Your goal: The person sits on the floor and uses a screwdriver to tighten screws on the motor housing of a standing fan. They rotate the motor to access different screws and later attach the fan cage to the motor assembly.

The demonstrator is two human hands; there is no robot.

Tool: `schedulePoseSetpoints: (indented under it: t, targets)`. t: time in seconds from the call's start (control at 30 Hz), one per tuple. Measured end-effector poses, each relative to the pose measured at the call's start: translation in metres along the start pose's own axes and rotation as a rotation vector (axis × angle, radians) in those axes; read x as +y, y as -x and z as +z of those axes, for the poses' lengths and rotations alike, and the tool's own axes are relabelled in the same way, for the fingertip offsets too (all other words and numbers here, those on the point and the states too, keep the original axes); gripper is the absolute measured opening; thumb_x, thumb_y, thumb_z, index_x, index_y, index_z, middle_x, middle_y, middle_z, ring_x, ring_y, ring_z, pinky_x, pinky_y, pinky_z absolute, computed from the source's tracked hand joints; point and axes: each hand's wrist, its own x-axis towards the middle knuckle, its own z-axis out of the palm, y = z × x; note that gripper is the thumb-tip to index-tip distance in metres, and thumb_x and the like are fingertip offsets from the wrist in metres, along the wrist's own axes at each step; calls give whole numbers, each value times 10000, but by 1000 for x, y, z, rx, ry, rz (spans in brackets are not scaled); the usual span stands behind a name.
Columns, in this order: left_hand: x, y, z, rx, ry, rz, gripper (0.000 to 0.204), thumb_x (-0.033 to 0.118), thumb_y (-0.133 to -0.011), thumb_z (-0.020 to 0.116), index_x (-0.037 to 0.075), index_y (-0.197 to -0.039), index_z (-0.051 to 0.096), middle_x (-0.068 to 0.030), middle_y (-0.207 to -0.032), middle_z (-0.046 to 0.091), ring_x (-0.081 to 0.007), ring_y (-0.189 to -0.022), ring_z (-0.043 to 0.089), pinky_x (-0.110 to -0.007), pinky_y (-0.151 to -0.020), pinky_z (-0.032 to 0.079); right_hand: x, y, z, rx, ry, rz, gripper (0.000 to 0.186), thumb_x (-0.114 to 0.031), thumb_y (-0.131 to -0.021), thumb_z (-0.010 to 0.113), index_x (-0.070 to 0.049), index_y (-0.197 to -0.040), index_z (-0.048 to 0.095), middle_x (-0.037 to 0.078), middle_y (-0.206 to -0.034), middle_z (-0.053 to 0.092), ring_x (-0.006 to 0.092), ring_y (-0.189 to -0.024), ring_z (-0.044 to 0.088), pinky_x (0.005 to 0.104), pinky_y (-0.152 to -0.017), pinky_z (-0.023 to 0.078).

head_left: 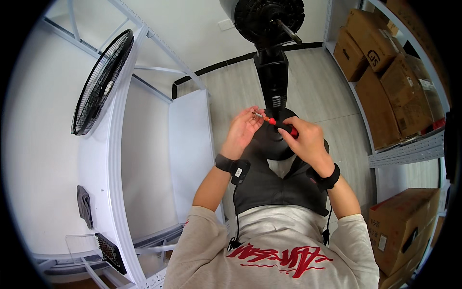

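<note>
A screwdriver [272, 121] with a red and black handle and a metal shaft lies across the space between my hands. My right hand [308, 139] is wrapped round its handle, with the thumb along it. At the shaft's tip, the curled fingers of my left hand [244, 129] hold the metal end, palm partly turned up. Beyond my hands stands a black fan body [272, 72], its round motor housing [260, 24] at the top with a bare metal shaft [288, 32] sticking out. Its round base [274, 147] is on the floor between my legs, partly hidden by my hands.
A black fan grille [103, 82] lies on the white shelf rack [108, 159] to my left. A grey cloth [84, 206] and a dark tray of small parts [110, 253] are nearer. Cardboard boxes [385, 86] fill the right rack; another large box [402, 226] stands below.
</note>
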Motion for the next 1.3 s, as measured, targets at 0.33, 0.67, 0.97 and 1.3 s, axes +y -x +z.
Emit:
schedulePoseSetpoints:
  t: [0.33,0.67,0.97,1.3]
  targets:
    - [-21,-6,-10,75,16,-42,384,56,-1021,542,-81,-1375,482,-178,-1268,619,-273,-1208,606,-368,-1074,496,19,17,15,-10,-14,117,208,-206,-844,777,-79,-968,668,74,-681,644,258,-593,652,360,-539,500]
    - [-20,-3,-9,3,-139,-19,397,82,-1009,600,-67,-1361,493,-186,-1287,626,-281,-1224,612,-388,-1108,478,25,26,12,-58,-72,277,208,-216,-856,771,-65,-964,677,77,-673,640,246,-589,640,353,-546,488]
    - [15,1,6,-253,-368,1,299,87,-999,617,-69,-1252,585,-209,-1224,660,-285,-1140,660,-374,-1016,556,29,24,-5,-54,-463,613,229,-243,-891,776,-31,-946,708,6,-611,585,86,-566,526,264,-535,406]
    - [21,12,66,-274,-320,190,267,83,-1014,588,-55,-1242,598,-194,-1202,675,-295,-1121,677,-377,-1007,562,2,28,-24,229,-335,391,170,-180,-890,773,-42,-974,718,25,-640,594,57,-547,507,282,-496,376]
